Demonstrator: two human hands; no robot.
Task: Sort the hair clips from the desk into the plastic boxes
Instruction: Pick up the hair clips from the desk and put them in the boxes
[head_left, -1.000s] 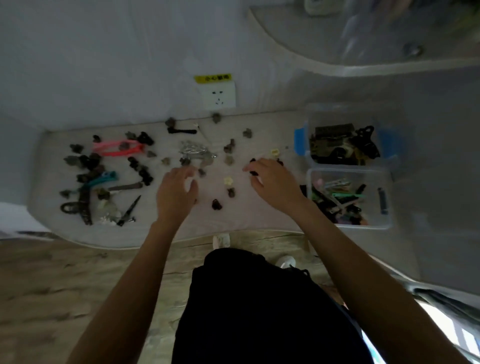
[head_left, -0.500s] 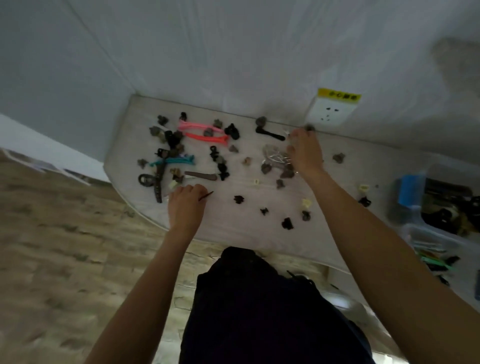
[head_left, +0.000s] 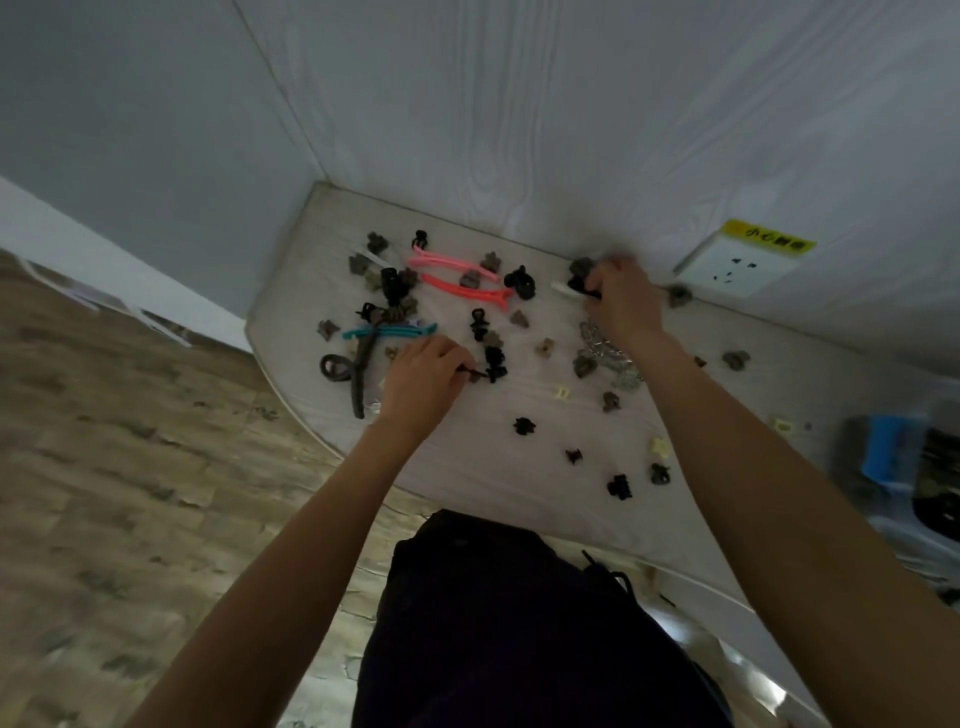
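left hand (head_left: 423, 376) pinched a slim black clip (head_left: 474, 372) mid-counter (head_left: 545, 499); right hand (head_left: 621, 299) gripped a black clip (head_left: 579, 286) at the back edge. light, stiff, probably slippery—best pinched across their bodies.

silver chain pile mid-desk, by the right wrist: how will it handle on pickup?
The silver chain pile lies in loose, slack loops, so it is probably floppy and would droop and trail from a one-point pinch. The metallic sheen suggests it is heavy for its size. Small claw clips sit against it, and the right hand is close; links may snag and drag them.
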